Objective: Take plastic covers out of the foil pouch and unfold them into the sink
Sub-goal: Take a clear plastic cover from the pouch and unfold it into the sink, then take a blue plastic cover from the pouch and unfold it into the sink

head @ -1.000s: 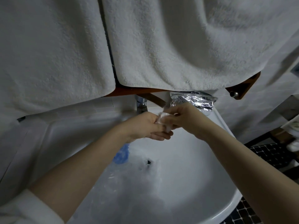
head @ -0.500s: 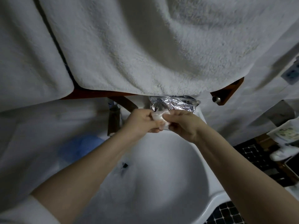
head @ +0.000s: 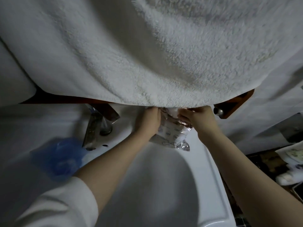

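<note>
Using the sink [head: 211, 169] as the anchor here. Far left of it, on the sink's flat surround, there's a blurry blue thing [head: 60, 156], can't tell what it actually is. Just right of that, at the back of the sink, sits the metal faucet [head: 96, 128], kind of tilted in this wide-angle view. Moving right, the left hand [head: 148, 121] is up at the back rim of the sink, fingers curled around the left edge of the foil pouch [head: 172, 135], sleeve pushed back on the forearm that crosses over the basin. The pouch is crinkly silver with some print on the side facing the camera, held up between both hands right above the back edge of the sink, bottom corner hanging down toward the basin. At its top there's a bit of white plastic cover [head: 173, 110] poking out of the opening, mostly hidden. The right hand [head: 199, 118] is on the other side, fingers pinching at the pouch's top around that white bit. Above everything a big white towel [head: 164, 54] hangs over a wooden rail [head: 232, 104], its lower hem touching the tops of both hands. Right of the sink there's dark tiled floor [head: 241, 212] and some clutter too blurred to make out.
</note>
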`<move>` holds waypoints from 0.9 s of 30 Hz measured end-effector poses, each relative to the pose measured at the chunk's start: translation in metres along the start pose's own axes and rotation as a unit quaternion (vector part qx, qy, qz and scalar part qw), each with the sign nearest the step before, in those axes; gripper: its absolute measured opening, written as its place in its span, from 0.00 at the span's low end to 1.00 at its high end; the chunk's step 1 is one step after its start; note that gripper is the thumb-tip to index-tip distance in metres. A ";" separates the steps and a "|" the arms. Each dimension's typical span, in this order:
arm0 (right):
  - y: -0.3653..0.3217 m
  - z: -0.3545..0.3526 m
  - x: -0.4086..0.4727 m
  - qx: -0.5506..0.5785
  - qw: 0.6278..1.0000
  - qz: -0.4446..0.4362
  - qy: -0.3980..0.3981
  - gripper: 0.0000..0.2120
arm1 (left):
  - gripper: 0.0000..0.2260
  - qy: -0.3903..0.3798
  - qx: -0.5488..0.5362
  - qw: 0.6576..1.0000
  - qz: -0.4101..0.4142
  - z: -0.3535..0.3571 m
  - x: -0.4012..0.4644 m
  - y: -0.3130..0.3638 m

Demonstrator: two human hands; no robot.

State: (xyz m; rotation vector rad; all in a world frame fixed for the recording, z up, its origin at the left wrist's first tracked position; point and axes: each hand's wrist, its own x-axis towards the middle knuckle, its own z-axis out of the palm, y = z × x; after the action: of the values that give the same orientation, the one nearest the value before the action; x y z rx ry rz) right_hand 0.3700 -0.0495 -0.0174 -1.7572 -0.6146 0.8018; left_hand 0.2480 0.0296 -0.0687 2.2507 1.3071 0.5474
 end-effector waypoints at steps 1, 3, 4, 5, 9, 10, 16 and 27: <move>0.001 -0.002 0.004 -0.020 1.000 -0.011 0.015 0.07 | 0.14 0.015 0.045 0.999 0.020 -0.001 0.002 -0.001; 0.004 -0.005 0.012 -0.056 0.997 -0.032 0.034 0.08 | 0.17 0.002 0.110 0.993 0.030 -0.004 0.010 -0.004; 0.007 -0.005 0.015 -0.066 0.996 -0.038 0.036 0.08 | 0.18 -0.019 0.124 0.992 0.027 -0.004 0.013 -0.007; 0.007 -0.005 0.017 -0.065 0.996 -0.040 0.035 0.07 | 0.17 -0.040 0.131 0.990 0.027 -0.004 0.015 -0.007; 0.010 -0.007 0.025 -0.024 1.000 -0.015 0.008 0.04 | 0.09 -0.110 0.061 0.992 0.012 0.001 0.014 -0.011; 0.011 -0.006 0.028 -0.023 1.000 -0.007 0.002 0.06 | 0.07 -0.128 0.035 0.991 -0.001 0.001 0.013 -0.012; 0.017 0.004 0.027 -0.185 0.979 -0.086 -0.029 0.07 | 0.05 -0.091 0.056 0.990 0.088 -0.006 -0.016 -0.012; 0.006 -0.001 0.008 -0.403 0.865 -0.094 -0.283 0.07 | 0.09 -0.022 0.094 0.986 0.136 -0.029 -0.046 -0.003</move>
State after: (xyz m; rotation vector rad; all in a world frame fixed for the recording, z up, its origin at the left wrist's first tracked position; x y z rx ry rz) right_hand 0.3755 -0.0462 -0.0251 -2.1356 -1.6859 1.0093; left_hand 0.2087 -0.0037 -0.0517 2.6041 1.0736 0.4818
